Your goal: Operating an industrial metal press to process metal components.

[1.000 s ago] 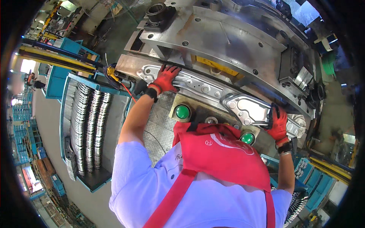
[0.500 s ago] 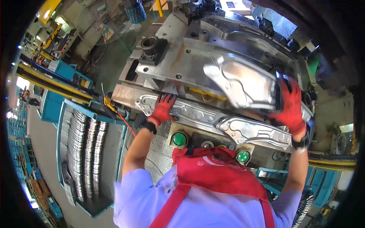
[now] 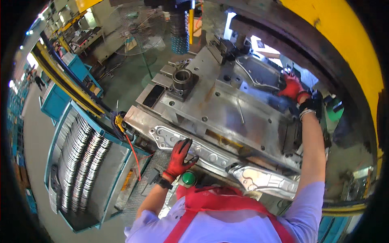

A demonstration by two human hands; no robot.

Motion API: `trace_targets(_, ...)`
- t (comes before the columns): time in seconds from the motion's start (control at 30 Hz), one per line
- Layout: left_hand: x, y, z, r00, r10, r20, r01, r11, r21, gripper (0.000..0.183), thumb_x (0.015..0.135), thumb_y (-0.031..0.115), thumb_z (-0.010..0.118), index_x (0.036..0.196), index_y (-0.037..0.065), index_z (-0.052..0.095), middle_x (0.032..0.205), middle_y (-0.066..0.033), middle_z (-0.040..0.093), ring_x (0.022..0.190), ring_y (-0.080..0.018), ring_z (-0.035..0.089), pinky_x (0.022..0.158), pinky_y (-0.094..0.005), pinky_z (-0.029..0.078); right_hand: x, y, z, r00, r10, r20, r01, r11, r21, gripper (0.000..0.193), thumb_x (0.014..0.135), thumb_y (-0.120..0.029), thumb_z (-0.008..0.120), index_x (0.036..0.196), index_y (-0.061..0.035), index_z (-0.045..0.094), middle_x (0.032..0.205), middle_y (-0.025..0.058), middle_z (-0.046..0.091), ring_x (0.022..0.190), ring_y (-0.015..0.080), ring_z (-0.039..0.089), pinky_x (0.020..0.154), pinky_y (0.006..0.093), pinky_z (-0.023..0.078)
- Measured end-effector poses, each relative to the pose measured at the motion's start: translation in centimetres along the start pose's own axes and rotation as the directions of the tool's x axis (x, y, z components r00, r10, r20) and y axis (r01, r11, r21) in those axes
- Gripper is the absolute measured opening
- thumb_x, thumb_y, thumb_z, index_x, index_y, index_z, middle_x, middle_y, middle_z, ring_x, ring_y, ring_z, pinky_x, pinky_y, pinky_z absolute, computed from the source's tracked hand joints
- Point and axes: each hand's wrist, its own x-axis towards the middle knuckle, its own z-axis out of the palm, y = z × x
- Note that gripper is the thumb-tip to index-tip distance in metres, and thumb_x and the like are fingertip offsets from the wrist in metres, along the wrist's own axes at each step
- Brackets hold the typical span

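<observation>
A: What has just changed?

B: The right hand (image 3: 291, 87) has brought one metal panel (image 3: 257, 75) from the near side to the upper right of the frame. It now lies on the big steel die (image 3: 219, 107), apart from the other pieces, so I judge that the placing is almost done.

A: And how are the hands?

B: The right one is at the panel's right end; whether its fingers pinch, I cannot tell. The left hand (image 3: 178, 160) stays spread at the long bracket (image 3: 210, 156), lower centre, and a curved plate (image 3: 263, 180) lies at the bracket's right end.

A: Are there containers?

B: Yes. At the lower left, a teal bin (image 3: 107, 172) holds metal parts (image 3: 83, 166) stacked in close rows.
</observation>
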Motion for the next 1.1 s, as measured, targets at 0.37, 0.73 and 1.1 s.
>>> trace_targets(0.37, -1.1, 0.6, 1.1, 0.991, -0.131, -0.024, 0.131, 0.991, -0.021, 0.067, 0.067, 0.017, 0.073, 0.127, 0.004, 0.045, 0.123, -0.0180, 0.048, 0.113, -0.0340, 0.046, 0.096, -0.0401, 0.038, 5.1, 5.7, 7.2, 0.987, -0.103, 0.124, 0.063, 0.956, 0.286, 0.107, 0.060, -0.040, 0.077, 0.142, -0.0084, 0.016, 0.147, 0.0179, 0.013, 0.136, 0.0306, 0.013, 0.110, 0.0368, 0.016)
trace_targets(0.73, -3.6, 0.4, 1.6, 0.940, -0.297, -0.171, 0.272, 0.950, -0.155, 0.069, 0.069, 0.011, 0.069, 0.130, 0.001, 0.040, 0.127, -0.0206, 0.044, 0.119, -0.0351, 0.040, 0.101, -0.0399, 0.032, 0.5, -1.6, 1.0, 0.993, -0.060, 0.104, 0.065, 0.997, -0.038, 0.102, 0.062, -0.054, 0.069, 0.138, -0.0016, 0.025, 0.146, 0.0212, 0.014, 0.136, 0.0342, 0.011, 0.110, 0.0417, 0.014)
trace_targets(1.1, -15.1, -7.4, 6.7, 0.533, -0.820, 0.208, 0.833, 0.464, -0.302, 0.061, 0.079, 0.025, 0.066, 0.128, -0.002, 0.041, 0.121, -0.0232, 0.044, 0.111, -0.0297, 0.047, 0.088, -0.0353, 0.042, -33.5, -12.3, 6.1, 0.927, 0.185, -0.326, 0.038, 0.819, 0.573, 0.050, 0.074, -0.010, 0.063, 0.122, -0.0025, 0.051, 0.130, 0.0177, 0.046, 0.122, 0.0349, 0.040, 0.105, 0.0448, 0.025)
